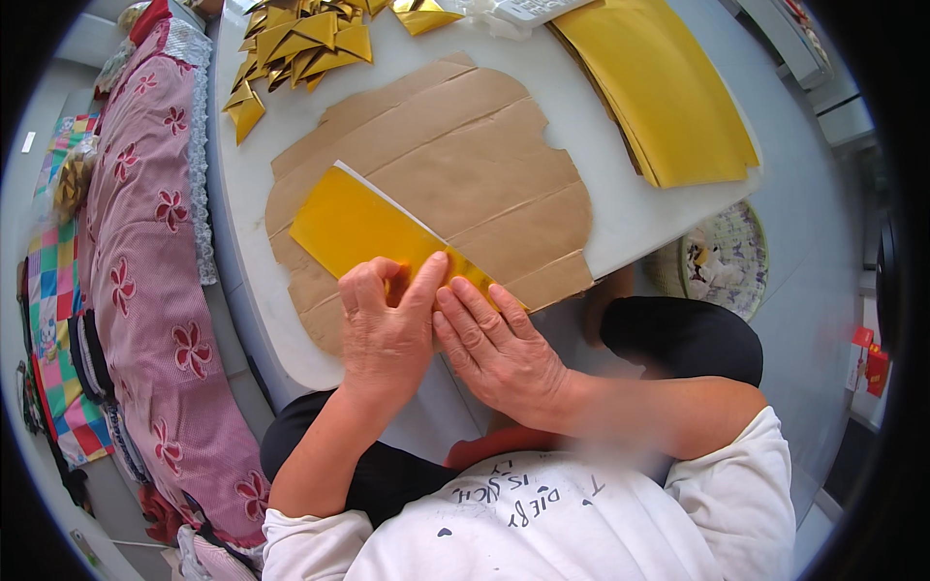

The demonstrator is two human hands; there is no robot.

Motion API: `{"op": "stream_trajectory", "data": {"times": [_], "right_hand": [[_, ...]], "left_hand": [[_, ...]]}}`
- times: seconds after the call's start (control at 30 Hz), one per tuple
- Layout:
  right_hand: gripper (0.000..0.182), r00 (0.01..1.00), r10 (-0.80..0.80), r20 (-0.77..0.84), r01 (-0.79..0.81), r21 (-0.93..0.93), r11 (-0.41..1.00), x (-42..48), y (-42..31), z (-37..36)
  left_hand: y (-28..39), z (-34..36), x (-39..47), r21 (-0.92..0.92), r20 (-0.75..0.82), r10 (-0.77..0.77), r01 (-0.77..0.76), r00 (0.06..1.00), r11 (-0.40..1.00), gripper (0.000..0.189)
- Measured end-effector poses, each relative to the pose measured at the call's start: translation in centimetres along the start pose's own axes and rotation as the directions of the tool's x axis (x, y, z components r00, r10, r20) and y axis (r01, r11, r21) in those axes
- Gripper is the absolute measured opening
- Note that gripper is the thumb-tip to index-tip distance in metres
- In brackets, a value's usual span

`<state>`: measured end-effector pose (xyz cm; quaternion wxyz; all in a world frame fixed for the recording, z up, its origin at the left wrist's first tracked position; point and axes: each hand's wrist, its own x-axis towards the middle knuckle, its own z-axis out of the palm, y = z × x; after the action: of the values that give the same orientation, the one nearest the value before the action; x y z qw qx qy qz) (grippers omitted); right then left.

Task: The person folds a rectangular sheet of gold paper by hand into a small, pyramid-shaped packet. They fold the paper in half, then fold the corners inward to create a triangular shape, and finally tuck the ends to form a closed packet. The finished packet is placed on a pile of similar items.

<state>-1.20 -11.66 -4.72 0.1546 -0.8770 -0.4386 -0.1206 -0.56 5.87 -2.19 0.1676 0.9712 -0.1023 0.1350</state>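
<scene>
A gold foil paper sheet (356,221), folded over, lies slantwise on a flat piece of brown cardboard (479,160). A white strip shows along its upper right edge. My left hand (389,327) is at the paper's near part, thumb stretched onto the gold surface and the index finger bent down beside it. What the curled fingertips touch is partly hidden. My right hand (498,348) rests against the paper's near right end, fingers stretched out and slightly spread, the tips on the gold.
A white table (617,232) bears the cardboard, a heap of folded gold foil pieces (298,43) and a stack of gold sheets (668,87). A waste basket (748,269) stands right of the table. Pink flowered fabric (145,276) covers furniture on the left.
</scene>
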Motion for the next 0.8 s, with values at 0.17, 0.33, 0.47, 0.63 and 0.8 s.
{"op": "stream_trajectory", "data": {"times": [0.17, 0.33, 0.47, 0.63, 0.8], "right_hand": [[0.052, 1.0, -0.015, 0.011, 0.015, -0.034, 0.999, 0.1, 0.0, 0.0], [0.052, 0.999, -0.024, 0.026, 0.024, -0.011, 1.0, 0.0, 0.0, -0.2], [0.05, 0.999, -0.026, 0.019, 0.025, 0.026, 0.999, -0.1, 0.2, -0.6], [0.045, 0.998, -0.057, 0.033, 0.058, -0.034, 0.998, -1.1, 0.7, -1.6], [0.039, 0.998, -0.066, 0.014, 0.067, -0.072, 0.995, -2.6, 1.4, -2.8]], "left_hand": [[0.1, -0.5, 0.2, 0.082, 0.04, 0.055, -0.059, 0.998, 0.995, 0.049], [0.0, -0.6, 0.2, 0.127, 0.047, 0.094, -0.099, 0.994, 0.987, 0.053], [0.1, -0.6, 0.3, 0.131, 0.022, 0.125, -0.127, 0.992, 0.983, 0.054], [0.1, -0.8, 0.3, 0.167, 0.036, 0.128, -0.133, 0.991, 0.977, 0.05], [-0.1, -0.5, 0.2, 0.192, 0.03, 0.138, -0.141, 0.99, 0.971, 0.048]]}}
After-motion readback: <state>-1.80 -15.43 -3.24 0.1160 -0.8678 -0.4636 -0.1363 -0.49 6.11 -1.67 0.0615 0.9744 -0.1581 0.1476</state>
